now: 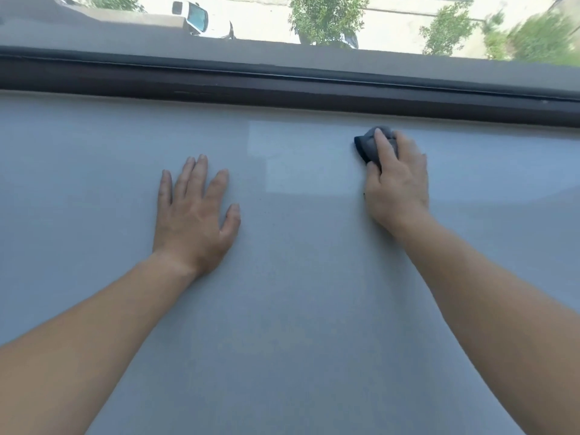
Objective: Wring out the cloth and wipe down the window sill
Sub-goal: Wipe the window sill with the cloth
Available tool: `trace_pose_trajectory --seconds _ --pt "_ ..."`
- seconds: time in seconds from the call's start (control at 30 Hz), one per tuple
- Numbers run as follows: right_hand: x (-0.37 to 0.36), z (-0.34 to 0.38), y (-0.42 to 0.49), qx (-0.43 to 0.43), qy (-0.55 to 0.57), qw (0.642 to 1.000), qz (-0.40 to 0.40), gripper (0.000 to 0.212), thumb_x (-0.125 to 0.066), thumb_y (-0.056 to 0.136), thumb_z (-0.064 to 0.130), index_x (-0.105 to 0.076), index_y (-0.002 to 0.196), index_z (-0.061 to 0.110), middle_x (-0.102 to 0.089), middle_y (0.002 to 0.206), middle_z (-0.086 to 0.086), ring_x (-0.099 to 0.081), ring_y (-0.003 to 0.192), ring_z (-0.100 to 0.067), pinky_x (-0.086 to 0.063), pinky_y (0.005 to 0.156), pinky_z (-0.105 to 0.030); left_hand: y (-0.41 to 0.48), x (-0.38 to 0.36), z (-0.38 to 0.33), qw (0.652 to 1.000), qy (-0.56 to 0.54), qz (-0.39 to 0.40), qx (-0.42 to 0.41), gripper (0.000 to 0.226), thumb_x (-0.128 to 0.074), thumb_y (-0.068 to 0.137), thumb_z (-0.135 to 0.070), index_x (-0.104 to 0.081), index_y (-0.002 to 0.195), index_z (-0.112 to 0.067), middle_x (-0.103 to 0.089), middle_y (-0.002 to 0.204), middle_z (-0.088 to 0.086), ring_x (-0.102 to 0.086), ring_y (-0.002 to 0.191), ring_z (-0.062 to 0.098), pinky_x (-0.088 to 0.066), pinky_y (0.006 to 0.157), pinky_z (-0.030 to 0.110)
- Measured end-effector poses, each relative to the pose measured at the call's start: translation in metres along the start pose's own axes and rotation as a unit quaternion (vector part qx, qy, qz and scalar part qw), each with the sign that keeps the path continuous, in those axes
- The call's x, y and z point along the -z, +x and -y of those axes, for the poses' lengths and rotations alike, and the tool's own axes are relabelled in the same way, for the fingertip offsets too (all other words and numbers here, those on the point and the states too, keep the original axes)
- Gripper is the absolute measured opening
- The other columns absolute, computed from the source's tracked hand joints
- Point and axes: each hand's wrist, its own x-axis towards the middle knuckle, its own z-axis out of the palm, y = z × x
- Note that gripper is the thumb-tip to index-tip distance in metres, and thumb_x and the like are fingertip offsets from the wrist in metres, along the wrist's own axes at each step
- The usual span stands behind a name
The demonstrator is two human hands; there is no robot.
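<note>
A wide pale grey-blue window sill [298, 277] fills most of the view. My right hand [397, 180] grips a bunched dark grey cloth [365, 144] and holds it down on the sill, close to the window frame; fingers and thumb curl round the wad, so only its left and far part shows. My left hand [194, 215] rests flat on the sill with the fingers spread, well left of the cloth and nearer to me. A paler rectangular patch of the sill [301, 158] lies between the two hands.
A dark window frame [282, 86] runs across the far edge of the sill. Through the glass I see a street far below with a white car [201, 18] and green trees [326, 17].
</note>
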Motion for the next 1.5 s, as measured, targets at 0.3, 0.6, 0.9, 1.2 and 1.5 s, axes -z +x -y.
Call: trace_pose_trajectory --seconds 0.3,0.6,0.9,1.2,1.5 --pt "-0.013 0.023 -0.117 0.297 -0.001 0.949 0.105 0.056 -0.05 0.093 0.028 -0.042 0.148 0.029 -0.036 0.156 -0.005 -0.029 0.145 -0.036 -0.018 0.121 -0.052 -0.098 0.007 -0.056 0.996 -0.072 -0.015 0.053 0.057 -0.033 0.093 -0.042 -0.052 0.138 -0.014 -0.033 0.157 0.015 -0.025 0.148 0.03 -0.004 0.121 0.057" --pt "-0.011 0.021 -0.12 0.176 0.009 0.983 0.057 0.062 -0.052 0.09 0.024 -0.037 0.15 0.028 -0.03 0.158 -0.006 -0.022 0.147 -0.038 -0.015 0.121 -0.054 -0.13 -0.009 -0.061 0.997 -0.027 0.018 0.064 0.065 -0.031 0.091 -0.044 -0.038 0.151 -0.019 -0.017 0.165 0.009 -0.012 0.153 0.024 -0.008 0.121 0.057" --pt "0.009 -0.023 -0.093 0.059 0.004 0.997 0.045 0.056 -0.046 0.097 0.026 -0.035 0.152 0.029 -0.025 0.16 -0.004 -0.016 0.149 -0.034 -0.006 0.123 -0.051 -0.133 -0.012 -0.061 0.997 -0.005 0.028 0.071 0.066 -0.029 0.091 -0.045 -0.034 0.153 -0.021 -0.013 0.166 0.008 -0.006 0.153 0.022 -0.004 0.122 0.054" --pt "0.002 -0.001 -0.226 0.315 0.01 0.941 0.122 0.062 -0.055 0.086 0.024 -0.045 0.147 0.03 -0.038 0.156 -0.006 -0.029 0.146 -0.038 -0.02 0.121 -0.055 -0.134 -0.013 -0.062 0.996 -0.013 0.034 0.076 0.067 -0.025 0.092 -0.048 -0.026 0.155 -0.025 -0.006 0.167 0.005 0.004 0.153 0.019 0.004 0.122 0.051" --pt "-0.003 0.014 -0.244 0.137 0.02 0.989 0.046 0.058 -0.051 0.092 0.025 -0.04 0.149 0.028 -0.03 0.159 -0.006 -0.022 0.148 -0.037 -0.012 0.122 -0.054 -0.133 -0.014 -0.057 0.997 -0.01 0.026 0.069 0.067 -0.022 0.093 -0.05 -0.022 0.155 -0.027 -0.003 0.167 0.006 0.006 0.153 0.019 0.007 0.121 0.051"
